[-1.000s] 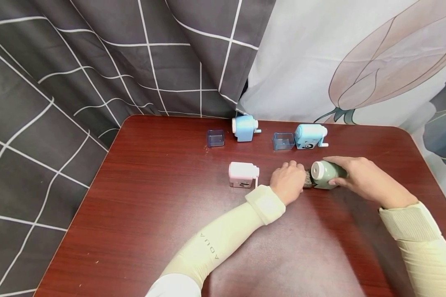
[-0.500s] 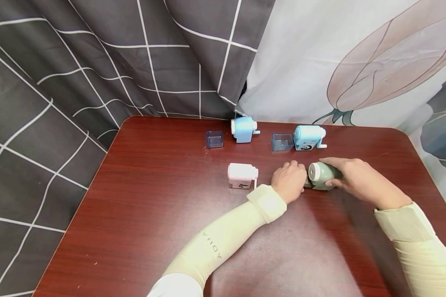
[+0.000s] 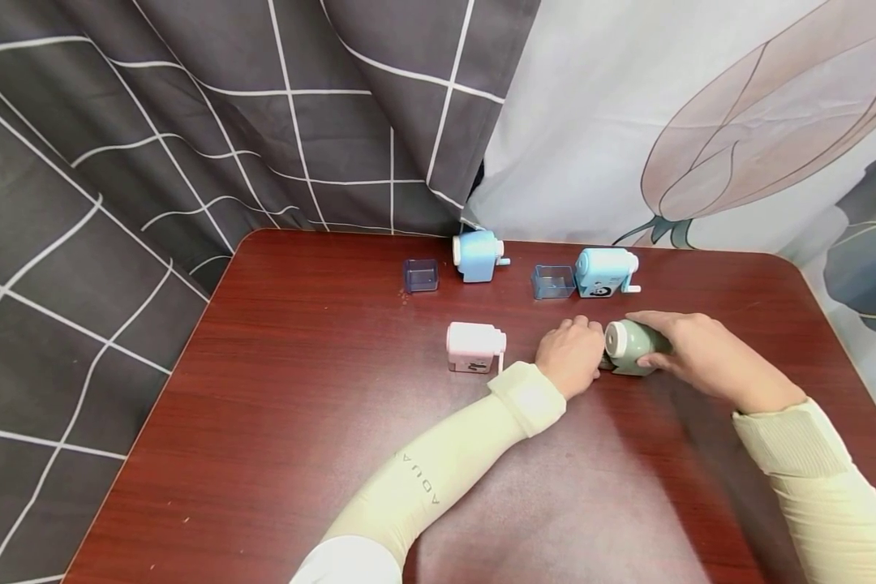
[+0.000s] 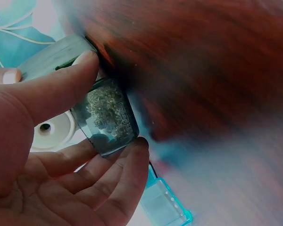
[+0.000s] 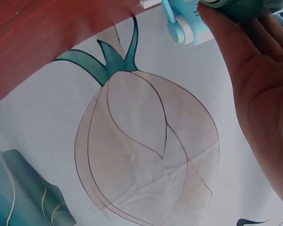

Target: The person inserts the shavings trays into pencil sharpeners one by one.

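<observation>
My right hand (image 3: 708, 357) grips a green hand-crank pencil sharpener (image 3: 632, 347) on the table, its white pencil-hole end facing left. Between the thumb and fingers of my left hand (image 3: 571, 357) is a clear shavings drawer (image 4: 108, 113), filled with grey-brown shavings. In the left wrist view the drawer sits right at the sharpener's green body, and the left thumb lies across it near where the two meet. From the head view my left hand hides most of the drawer. To the left of this hand stands a pink pencil sharpener (image 3: 473, 347) with a crank.
Two blue pencil sharpeners, one plain-sided (image 3: 478, 256) and one with a panda print (image 3: 604, 272), stand at the back of the table (image 3: 321, 389). Left of each lies a bluish clear drawer (image 3: 420, 276). A dark checked curtain (image 3: 226, 122) and a pale flowered curtain (image 3: 584, 122) hang behind.
My left hand has moved slightly right, and the gap between it and the green sharpener has narrowed, so less of the shavings drawer shows. My right hand keeps its grip.
</observation>
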Demonstrator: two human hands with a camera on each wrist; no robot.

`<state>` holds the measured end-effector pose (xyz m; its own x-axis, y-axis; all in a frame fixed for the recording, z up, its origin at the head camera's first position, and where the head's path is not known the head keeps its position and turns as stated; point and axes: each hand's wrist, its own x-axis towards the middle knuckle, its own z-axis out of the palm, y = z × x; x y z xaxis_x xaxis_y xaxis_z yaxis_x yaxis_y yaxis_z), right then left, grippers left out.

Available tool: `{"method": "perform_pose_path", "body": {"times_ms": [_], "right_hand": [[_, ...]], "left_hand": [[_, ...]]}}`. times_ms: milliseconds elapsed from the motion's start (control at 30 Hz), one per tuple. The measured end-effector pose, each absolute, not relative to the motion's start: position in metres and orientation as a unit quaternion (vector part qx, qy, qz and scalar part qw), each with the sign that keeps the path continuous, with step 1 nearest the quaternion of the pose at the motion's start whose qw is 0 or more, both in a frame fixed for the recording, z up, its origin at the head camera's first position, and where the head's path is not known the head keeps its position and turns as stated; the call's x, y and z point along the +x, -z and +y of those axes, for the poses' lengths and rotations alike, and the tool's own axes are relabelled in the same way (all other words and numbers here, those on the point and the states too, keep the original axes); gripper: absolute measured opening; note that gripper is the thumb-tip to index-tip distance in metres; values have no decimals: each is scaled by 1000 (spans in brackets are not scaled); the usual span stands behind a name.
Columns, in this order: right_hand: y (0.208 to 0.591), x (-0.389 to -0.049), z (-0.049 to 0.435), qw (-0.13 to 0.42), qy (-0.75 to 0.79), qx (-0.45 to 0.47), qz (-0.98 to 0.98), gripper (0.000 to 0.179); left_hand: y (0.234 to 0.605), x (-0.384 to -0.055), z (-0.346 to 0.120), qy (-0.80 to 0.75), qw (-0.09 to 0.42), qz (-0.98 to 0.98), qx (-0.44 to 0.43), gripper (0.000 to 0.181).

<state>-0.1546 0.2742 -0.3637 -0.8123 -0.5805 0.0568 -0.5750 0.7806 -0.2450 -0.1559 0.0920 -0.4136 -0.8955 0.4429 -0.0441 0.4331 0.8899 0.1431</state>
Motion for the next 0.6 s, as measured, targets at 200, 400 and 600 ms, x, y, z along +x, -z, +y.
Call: {"method": "perform_pose_path", "body": {"times_ms": [200, 400, 600], "right_hand": [[365, -155, 275, -1, 129, -312, 941, 61], [365, -155, 276, -5, 131, -314, 941, 61], [364, -155, 275, 2, 130, -310, 942, 61]], "left_hand": [[414, -157, 95, -75, 45, 970, 227, 41], [413, -158, 97, -82, 54, 968, 231, 44], [415, -160, 95, -111, 58, 963, 238, 44]]}}
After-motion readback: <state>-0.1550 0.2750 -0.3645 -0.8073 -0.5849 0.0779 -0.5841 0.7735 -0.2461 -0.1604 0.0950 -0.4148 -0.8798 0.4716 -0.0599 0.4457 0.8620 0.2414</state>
